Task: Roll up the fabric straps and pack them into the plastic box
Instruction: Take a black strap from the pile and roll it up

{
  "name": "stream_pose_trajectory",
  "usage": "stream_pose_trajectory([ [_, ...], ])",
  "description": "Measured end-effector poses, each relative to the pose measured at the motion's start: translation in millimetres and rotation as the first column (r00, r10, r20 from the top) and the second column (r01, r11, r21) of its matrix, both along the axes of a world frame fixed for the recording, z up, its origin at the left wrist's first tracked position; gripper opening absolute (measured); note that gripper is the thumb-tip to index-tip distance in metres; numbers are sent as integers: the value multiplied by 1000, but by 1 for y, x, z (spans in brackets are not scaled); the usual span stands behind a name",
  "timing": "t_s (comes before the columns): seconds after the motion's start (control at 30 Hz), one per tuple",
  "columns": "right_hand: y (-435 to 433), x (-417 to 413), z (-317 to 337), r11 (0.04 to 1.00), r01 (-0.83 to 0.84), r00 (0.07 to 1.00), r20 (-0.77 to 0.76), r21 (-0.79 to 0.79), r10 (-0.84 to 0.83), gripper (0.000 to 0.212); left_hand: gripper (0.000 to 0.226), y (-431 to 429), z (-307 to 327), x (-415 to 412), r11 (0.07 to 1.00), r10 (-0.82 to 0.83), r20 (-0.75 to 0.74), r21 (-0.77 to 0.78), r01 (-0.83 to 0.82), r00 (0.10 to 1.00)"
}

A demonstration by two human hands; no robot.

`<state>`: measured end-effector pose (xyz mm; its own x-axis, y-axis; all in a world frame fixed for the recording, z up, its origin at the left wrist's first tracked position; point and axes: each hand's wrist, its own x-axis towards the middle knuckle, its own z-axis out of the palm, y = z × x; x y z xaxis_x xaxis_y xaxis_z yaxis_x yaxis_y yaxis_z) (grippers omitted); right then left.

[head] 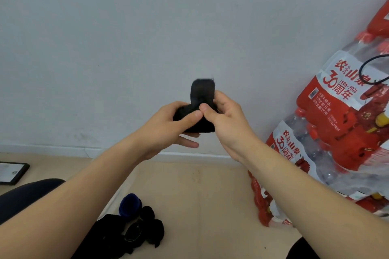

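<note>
Pale wall behind, wood floor below: both hands together at chest height, left hand (168,124) cupping the rolled black strap (197,120), right hand (225,118) pinching its loose tail, which stands upward; no box visible.

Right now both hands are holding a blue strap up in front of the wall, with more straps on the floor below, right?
Not quite: the head view shows the strap in the left hand and right hand is black, not blue. The rest is right.
</note>
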<state>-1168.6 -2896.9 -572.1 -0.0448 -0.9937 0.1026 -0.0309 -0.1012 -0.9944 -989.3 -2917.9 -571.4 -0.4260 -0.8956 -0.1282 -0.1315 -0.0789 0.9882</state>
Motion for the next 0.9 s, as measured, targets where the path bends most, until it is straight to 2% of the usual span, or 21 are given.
stream_pose_trajectory([
  [0.1, -1, -5, 2, 998, 61, 998, 6, 31, -61, 22, 30, 2, -1, 2, 991, 5, -4, -132, -6, 1000],
  [0.2, -4, -11, 3, 988, 153, 987, -51, 10, -152, 17, 36, 4, -1, 1, 976, 18, 0, -216, -17, 1000],
  [0.33, -2, -11, 4, 982, 176, 983, 38, 71, -179, 11, 48, 7, 1, 0, 934, 36, 73, -358, -8, 997],
  [0.4, 0, -6, 3, 974, 67, 986, 135, 219, -98, 21, 54, 9, 2, -1, 924, 61, 82, -380, -25, 995],
  [0.47, 5, 0, 3, 914, -126, 968, 249, 386, 29, 32, 60, 11, 1, -1, 903, 87, 130, -429, -23, 988],
  [0.53, 9, 2, 4, 856, -265, 947, 285, 443, 146, 40, 61, 13, 2, 0, 886, 113, 170, -464, -21, 979],
  [0.57, 11, 1, 4, 850, -276, 950, 259, 449, 171, 43, 58, 15, 2, 1, 882, 117, 170, -471, -24, 978],
  [0.67, 17, 7, 2, 916, -142, 987, 128, 374, 101, 40, 43, 25, -1, 0, 906, 83, 159, -422, -9, 984],
  [0.73, 23, 12, -3, 977, 15, 998, 61, 211, -29, 25, 41, 32, -5, -2, 934, 64, 214, -356, 17, 975],
  [0.8, 31, 14, -8, 992, 123, 991, -60, 18, -122, 21, 43, 40, -8, 1, 958, 0, 249, -278, 72, 969],
  [0.87, 39, 12, -12, 988, 124, 969, -205, -89, -140, 22, 37, 46, -8, 9, 977, -95, 160, -173, 122, 983],
  [0.9, 45, 12, -15, 992, 90, 967, -231, -92, -109, 24, 33, 48, -7, 16, 979, -128, 133, -141, 146, 983],
])
